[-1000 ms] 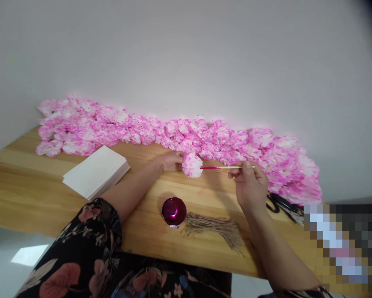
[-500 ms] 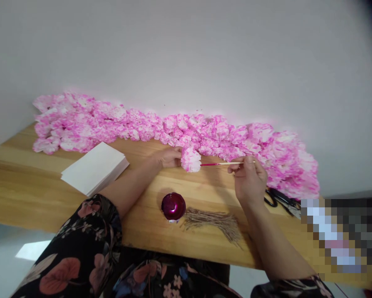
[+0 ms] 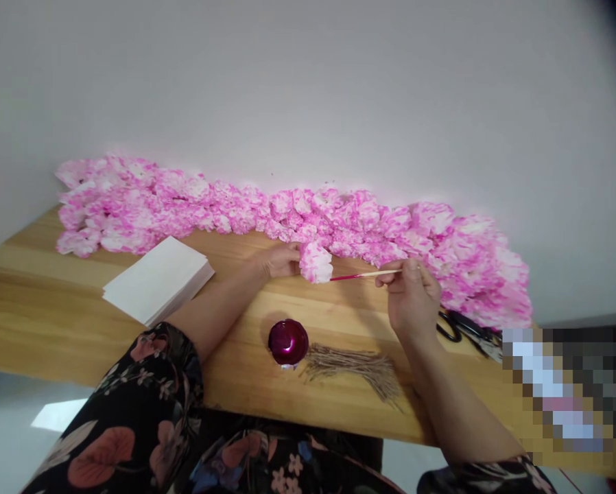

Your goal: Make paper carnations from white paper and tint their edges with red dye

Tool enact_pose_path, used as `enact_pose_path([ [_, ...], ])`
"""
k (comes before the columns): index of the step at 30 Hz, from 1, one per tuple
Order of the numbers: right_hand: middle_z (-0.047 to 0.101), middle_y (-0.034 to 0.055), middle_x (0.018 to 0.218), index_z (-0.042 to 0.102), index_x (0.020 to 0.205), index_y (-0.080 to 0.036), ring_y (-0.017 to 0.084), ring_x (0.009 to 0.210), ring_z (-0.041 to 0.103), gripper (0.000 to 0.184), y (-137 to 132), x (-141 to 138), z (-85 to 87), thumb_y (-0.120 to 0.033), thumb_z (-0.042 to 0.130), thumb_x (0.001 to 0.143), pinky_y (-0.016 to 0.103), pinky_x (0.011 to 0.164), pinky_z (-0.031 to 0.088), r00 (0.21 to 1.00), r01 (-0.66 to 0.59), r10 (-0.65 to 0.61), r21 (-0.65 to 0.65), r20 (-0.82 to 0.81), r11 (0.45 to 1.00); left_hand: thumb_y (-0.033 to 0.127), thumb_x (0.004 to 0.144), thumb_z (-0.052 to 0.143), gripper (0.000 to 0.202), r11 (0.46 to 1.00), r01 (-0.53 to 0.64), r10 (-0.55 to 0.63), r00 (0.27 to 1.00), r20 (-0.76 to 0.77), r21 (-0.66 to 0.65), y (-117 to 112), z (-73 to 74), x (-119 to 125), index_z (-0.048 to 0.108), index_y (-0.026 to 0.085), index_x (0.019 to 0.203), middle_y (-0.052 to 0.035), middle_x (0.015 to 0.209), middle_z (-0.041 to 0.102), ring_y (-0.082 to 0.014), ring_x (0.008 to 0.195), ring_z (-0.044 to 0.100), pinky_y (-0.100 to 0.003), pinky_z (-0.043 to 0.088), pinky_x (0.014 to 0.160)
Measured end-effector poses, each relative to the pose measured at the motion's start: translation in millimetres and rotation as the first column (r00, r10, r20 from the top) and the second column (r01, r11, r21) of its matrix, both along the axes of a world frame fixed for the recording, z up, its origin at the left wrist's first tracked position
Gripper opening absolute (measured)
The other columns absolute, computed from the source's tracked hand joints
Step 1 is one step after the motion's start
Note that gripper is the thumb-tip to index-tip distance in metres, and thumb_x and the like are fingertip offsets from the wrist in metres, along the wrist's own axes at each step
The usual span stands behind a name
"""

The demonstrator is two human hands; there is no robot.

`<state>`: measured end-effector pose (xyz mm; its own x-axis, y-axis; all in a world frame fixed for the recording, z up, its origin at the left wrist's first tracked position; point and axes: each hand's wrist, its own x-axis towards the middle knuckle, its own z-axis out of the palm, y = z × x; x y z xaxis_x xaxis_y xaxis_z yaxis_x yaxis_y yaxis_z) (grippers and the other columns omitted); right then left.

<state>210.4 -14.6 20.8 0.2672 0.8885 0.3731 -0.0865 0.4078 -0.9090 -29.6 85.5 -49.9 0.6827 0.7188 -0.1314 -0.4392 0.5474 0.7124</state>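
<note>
A pink-and-white paper flower (image 3: 316,263) is held up by my left hand (image 3: 283,261), whose fingers are closed behind its left side. My right hand (image 3: 413,295) pinches a thin pale stick (image 3: 365,274) with a dark pink, dye-coated end. The stick's coloured tip touches or nearly touches the flower's lower right edge. Below the hands stands a small bowl of dark magenta liquid (image 3: 288,343). Just right of the bowl lies a bundle of thin brown twine pieces (image 3: 353,369).
A long heap of pink-and-white paper flowers (image 3: 184,202) lines the wall along the wooden table (image 3: 246,384). A stack of white paper (image 3: 156,278) lies by my left forearm. Black-handled scissors (image 3: 467,331) rest beyond my right wrist, beside a blurred-out patch.
The stick's coloured tip has dropped slightly along the flower's right edge, so the stick slants more. My left hand and the flower have hardly moved.
</note>
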Motion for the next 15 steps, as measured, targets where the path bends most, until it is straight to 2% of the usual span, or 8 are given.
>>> enact_pose_path([
  [6, 0.061, -0.0015, 0.067, 0.070, 0.080, -0.020, 0.012, 0.061, 0.057, 0.029, -1.3, 0.2, -5.1, -0.048, 0.068, 0.088, 0.027, 0.059, 0.046, 0.996, 0.021, -0.016, -0.053, 0.091, 0.998, 0.010, 0.051, 0.085, 0.026, 0.997, 0.008, -0.005, 0.999, -0.035, 0.073, -4.6, 11.3, 5.8, 0.066, 0.010, 0.069, -0.0010, 0.061, 0.064, -0.0114, 0.056, 0.060, -0.024, 0.048, 0.059],
  [15, 0.062, -0.0014, 0.065, 0.066, 0.077, -0.021, 0.014, 0.060, 0.057, 0.031, -0.9, 2.6, -9.1, -0.049, 0.065, 0.089, 0.029, 0.063, 0.048, 0.984, 0.056, -0.049, -0.034, 0.174, 0.998, 0.006, 0.053, 0.082, 0.026, 0.994, -0.099, 0.102, 0.992, -0.071, 0.037, -4.2, 10.5, 6.9, 0.059, 0.012, 0.063, 0.0019, 0.057, 0.058, -0.0093, 0.053, 0.056, -0.024, 0.046, 0.058],
])
